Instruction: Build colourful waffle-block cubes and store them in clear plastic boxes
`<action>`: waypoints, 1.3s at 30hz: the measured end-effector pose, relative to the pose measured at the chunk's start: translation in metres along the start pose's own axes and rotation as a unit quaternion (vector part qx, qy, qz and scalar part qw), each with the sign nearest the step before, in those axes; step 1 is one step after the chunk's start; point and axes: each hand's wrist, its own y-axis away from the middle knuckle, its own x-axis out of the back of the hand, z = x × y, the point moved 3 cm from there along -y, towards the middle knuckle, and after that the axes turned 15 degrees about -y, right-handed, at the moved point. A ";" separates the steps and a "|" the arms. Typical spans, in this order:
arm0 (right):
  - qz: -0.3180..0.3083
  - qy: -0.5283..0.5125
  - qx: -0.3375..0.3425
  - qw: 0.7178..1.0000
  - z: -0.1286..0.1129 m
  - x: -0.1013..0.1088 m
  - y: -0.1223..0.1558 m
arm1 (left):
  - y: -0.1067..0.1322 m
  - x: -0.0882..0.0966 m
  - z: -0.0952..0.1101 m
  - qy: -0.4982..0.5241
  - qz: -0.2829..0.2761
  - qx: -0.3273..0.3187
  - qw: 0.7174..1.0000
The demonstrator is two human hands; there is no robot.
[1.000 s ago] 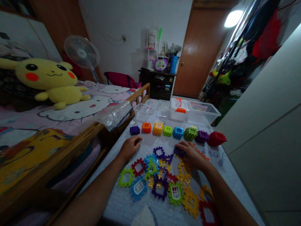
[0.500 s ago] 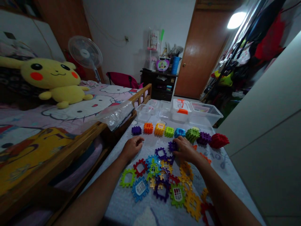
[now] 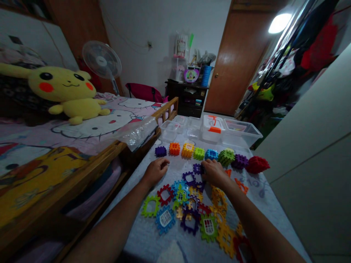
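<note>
My left hand (image 3: 157,171) rests on the cloth at the left, its fingers loosely bent and a little apart, with nothing visible in them. At the centre my right hand (image 3: 215,172) has its fingers closed at the right edge of a purple interlocking building block (image 3: 197,168); the fingertips are partly hidden. Just beyond that hand stands a stack of blue blocks (image 3: 211,154). Nearer me lie scattered flat pieces, among them a purple square frame (image 3: 188,178), a red frame (image 3: 159,194), a green frame (image 3: 145,210) and a blue window piece (image 3: 173,220).
A row of colour-sorted stacks crosses the table, from a purple stack (image 3: 160,151) to a red stack (image 3: 257,164). Clear plastic boxes (image 3: 241,137) stand behind it. The bed's wooden rail (image 3: 115,148) runs along the left, a white cabinet (image 3: 312,138) along the right.
The purple block at my right hand has shifted slightly left, and that hand has turned a little. My left hand stays in place. The whole view has shifted slightly.
</note>
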 end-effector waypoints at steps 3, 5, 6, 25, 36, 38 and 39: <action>0.008 0.018 -0.006 1.000 -0.011 0.007 0.005 | 0.000 0.000 0.000 -0.003 -0.002 0.000 1.000; -0.007 0.001 0.031 1.000 -0.024 0.010 0.006 | 0.000 0.000 0.000 0.000 -0.003 0.001 1.000; -0.022 -0.017 0.061 0.998 -0.033 0.010 0.006 | 0.000 0.000 0.000 0.002 -0.003 0.001 1.000; 0.089 -0.221 0.115 0.964 -0.025 0.020 -0.009 | 0.000 -0.001 -0.001 -0.006 -0.005 -0.004 1.000; 0.113 -0.134 0.125 0.976 0.002 -0.013 -0.002 | 0.000 -0.001 0.000 -0.009 -0.002 -0.003 1.000; 0.085 -0.137 0.136 0.978 0.003 -0.012 0.002 | 0.000 -0.001 0.000 -0.009 -0.001 -0.001 1.000; 0.073 -0.142 0.140 0.977 0.003 -0.010 0.004 | 0.000 -0.001 0.000 -0.009 -0.001 0.000 1.000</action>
